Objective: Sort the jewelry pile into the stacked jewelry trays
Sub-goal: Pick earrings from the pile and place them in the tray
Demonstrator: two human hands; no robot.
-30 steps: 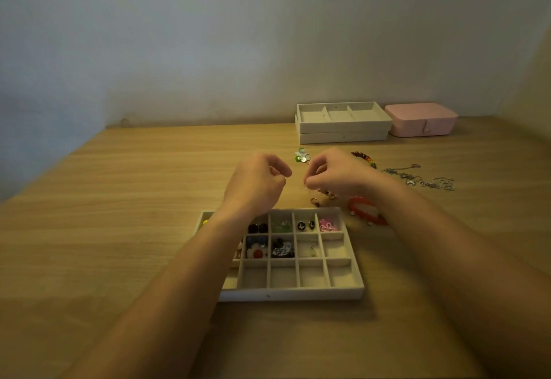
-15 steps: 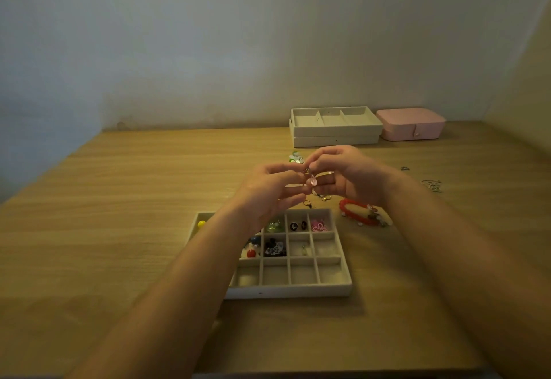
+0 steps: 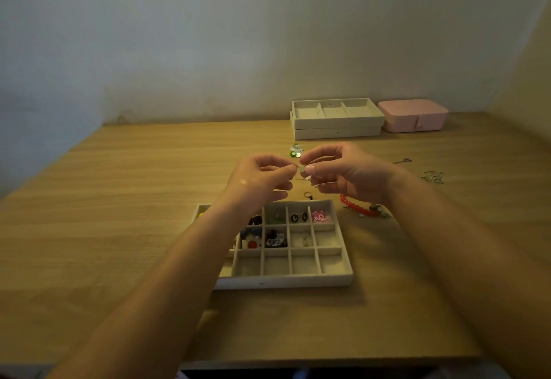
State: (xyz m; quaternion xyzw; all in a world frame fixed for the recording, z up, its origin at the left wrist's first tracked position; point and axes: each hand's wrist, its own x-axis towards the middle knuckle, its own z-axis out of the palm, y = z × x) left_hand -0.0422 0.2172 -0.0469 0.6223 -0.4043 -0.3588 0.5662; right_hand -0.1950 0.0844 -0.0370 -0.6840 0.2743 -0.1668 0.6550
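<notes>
My left hand [image 3: 261, 180] and my right hand [image 3: 346, 171] are raised above the table, fingertips meeting. Between them they pinch a small earring [image 3: 301, 169] with a thin wire hanging below. Under my hands lies a white gridded tray [image 3: 334, 278]; several of its far compartments hold earrings and beads, and my left forearm hides its left part. A small ring [image 3: 308, 195] lies just beyond the tray. A red bead bracelet [image 3: 356, 208] lies to the tray's right. Two stacked white trays [image 3: 337, 125] stand at the back.
A pink closed jewelry box [image 3: 413, 114] sits right of the stacked trays by the wall. Silver chains [image 3: 432, 176] lie at the right. A green and silver piece [image 3: 295, 152] lies beyond my hands. The table's front edge [image 3: 298, 362] is close below.
My hands have come together from slightly apart; both now pinch the small earring and hold it a little higher above the tray. The view has shifted slightly.
</notes>
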